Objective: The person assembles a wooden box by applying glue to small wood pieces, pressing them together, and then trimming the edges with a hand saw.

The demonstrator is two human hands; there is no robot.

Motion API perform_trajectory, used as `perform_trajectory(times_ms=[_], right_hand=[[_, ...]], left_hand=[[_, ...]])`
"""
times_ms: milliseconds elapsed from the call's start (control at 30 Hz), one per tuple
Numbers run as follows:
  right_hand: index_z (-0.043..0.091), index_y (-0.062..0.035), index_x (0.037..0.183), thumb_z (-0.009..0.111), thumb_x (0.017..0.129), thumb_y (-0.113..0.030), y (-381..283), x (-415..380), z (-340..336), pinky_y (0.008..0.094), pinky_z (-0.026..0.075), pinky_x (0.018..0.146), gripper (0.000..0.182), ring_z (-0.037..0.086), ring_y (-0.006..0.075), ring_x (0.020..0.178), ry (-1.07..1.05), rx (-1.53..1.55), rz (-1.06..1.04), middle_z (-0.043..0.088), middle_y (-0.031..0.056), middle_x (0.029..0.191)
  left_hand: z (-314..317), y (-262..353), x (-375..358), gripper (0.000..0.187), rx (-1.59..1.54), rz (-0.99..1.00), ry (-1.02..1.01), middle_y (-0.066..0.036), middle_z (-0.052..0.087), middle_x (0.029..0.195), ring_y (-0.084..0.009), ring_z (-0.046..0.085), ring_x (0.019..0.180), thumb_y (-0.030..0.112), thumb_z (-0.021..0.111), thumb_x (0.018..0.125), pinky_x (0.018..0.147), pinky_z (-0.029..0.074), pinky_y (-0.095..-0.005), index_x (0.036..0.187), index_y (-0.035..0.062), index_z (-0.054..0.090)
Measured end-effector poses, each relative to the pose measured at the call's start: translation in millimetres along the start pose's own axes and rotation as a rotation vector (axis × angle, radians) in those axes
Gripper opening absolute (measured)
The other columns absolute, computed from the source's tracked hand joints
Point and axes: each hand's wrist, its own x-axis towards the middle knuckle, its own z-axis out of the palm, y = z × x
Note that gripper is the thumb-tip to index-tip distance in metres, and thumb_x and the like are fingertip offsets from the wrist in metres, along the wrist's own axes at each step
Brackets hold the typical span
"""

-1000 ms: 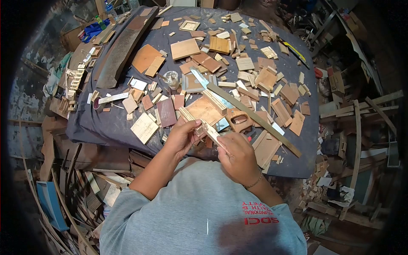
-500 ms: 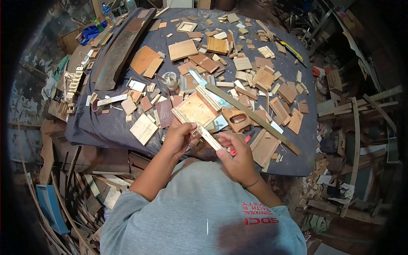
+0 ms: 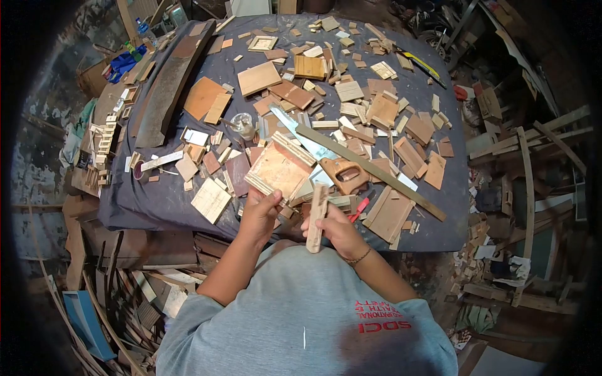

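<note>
My left hand grips the near left corner of a square wooden piece that has raised strips along two opposite edges. In my right hand is a short wooden strip, held nearly upright between thumb and fingers, apart from the square piece. Just right of the square piece lies a handsaw, its blade partly under a long flat wooden bar. A red-handled tool rests behind my right hand, partly hidden. Beyond the square piece stands a glass jar with a stick in it.
Many wood blocks and small panels cover the dark cloth on the table. A long dark board lies at the left, a yellow tool at the far right. Wood scraps surround the table, with a blue box at lower left.
The strip in my right hand has come away from the edge of the square piece and turned more upright, nearer my body. My left hand still grips the square piece.
</note>
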Motion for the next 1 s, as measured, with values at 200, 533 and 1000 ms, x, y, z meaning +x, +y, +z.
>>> perform_trajectory(times_ms=[200,533,1000], right_hand=[[0.044,0.0023,0.119,0.059,0.088,-0.007,-14,7,6,0.0317,0.053,0.078,0.035,0.061,0.0170,0.090,0.035,-0.044,-0.094,0.059,0.0108,0.102],[0.044,0.0011,0.123,0.067,0.082,-0.005,-34,5,18,0.0268,0.047,0.084,0.048,0.054,0.0117,0.097,-0.011,-0.096,-0.096,0.055,0.0040,0.106],[0.040,-0.0086,0.129,0.042,0.096,-0.018,-3,59,35,0.0269,0.047,0.074,0.035,0.054,0.0134,0.083,0.000,0.115,0.013,0.054,0.0028,0.095]], left_hand=[[-1,8,-8,0.074,-0.072,-0.059,-0.055,-0.008,0.052,0.128,-0.0209,0.056,0.114,0.026,0.073,0.080,0.092,0.049,-0.0371,0.139,0.0096,0.031],[-10,8,-6,0.069,-0.096,-0.083,0.005,-0.006,0.056,0.122,-0.0192,0.058,0.107,0.022,0.072,0.079,0.082,0.052,-0.0311,0.136,0.0079,0.035],[-23,19,4,0.055,-0.083,0.076,0.030,-0.007,0.048,0.134,-0.0220,0.053,0.118,0.031,0.053,0.094,0.097,0.045,-0.0413,0.140,0.0108,0.029]])
